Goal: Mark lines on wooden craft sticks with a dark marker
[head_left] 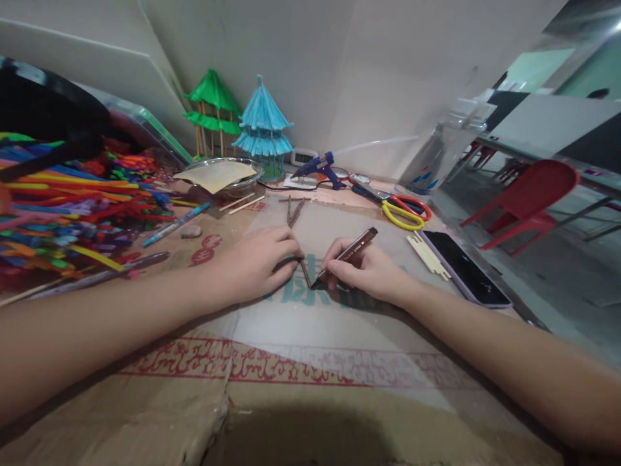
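The right hand [371, 266] grips a brown marker [356, 249] slantwise, its dark tip at the near end of a thin brown stick [305, 273]. The left hand [266, 262] has its fingers closed around the stick's far part, holding it low over a clear sheet [310, 330] on printed cardboard [145, 421]. More brown sticks [294, 212] lie just beyond the left hand. To the right, pale sticks [429, 257] lie beside a phone [466, 268], with scissors [387, 202] behind them. At the back stand a green tower [213, 97] and a blue tower [264, 120], near a glue gun [328, 173]. Colourful strips [72, 217] heap up at the left, near a blue pen [177, 223].
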Demonstrator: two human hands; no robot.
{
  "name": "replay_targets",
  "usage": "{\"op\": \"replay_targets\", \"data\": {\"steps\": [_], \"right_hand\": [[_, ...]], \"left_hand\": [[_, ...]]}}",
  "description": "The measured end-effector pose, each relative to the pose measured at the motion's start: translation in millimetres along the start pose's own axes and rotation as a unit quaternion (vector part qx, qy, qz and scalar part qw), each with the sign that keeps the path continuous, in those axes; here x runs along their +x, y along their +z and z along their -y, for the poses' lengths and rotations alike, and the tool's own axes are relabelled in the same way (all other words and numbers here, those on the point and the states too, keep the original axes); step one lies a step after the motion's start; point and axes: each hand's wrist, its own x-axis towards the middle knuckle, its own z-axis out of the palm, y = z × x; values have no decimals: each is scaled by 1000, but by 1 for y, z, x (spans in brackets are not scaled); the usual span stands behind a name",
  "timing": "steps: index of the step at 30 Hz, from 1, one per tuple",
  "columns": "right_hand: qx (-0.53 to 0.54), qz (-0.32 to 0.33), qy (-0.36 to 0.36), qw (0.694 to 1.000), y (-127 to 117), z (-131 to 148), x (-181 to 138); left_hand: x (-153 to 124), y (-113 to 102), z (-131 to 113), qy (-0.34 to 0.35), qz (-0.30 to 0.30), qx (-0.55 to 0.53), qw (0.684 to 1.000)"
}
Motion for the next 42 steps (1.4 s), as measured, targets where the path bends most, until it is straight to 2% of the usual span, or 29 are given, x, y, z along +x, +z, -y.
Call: {"op": "replay_targets", "data": {"steps": [6,12,14,17,20,28,37,42], "right_hand": [[-2,-29,-2,1000,1,0,0],[-5,-24,10,1000,1,-1,0],[-7,-62,-4,998,0,-3,0],[-20,-183,-36,982,-1,-5,2],[-27,-224,-47,973,-4,-7,5],[-18,-201,-48,978,-4,-10,8],[-7,-178,-41,983,-3,-5,7],[6,-179,-45,983,-2,-5,7]], "left_hand": [[0,-1,0,-4,4,-3,1000],[1,0,-1,-3,-1,-21,1000],[0,0,-2,-4,-1,-24,1000],[-1,0,-4,6,-17,-9,1000],[-3,0,-6,-2,-56,24,998],[0,-3,-8,-16,-28,-10,999],[-2,3,-3,-36,-57,-14,998],[1,5,4,-29,-49,-20,998]]}}
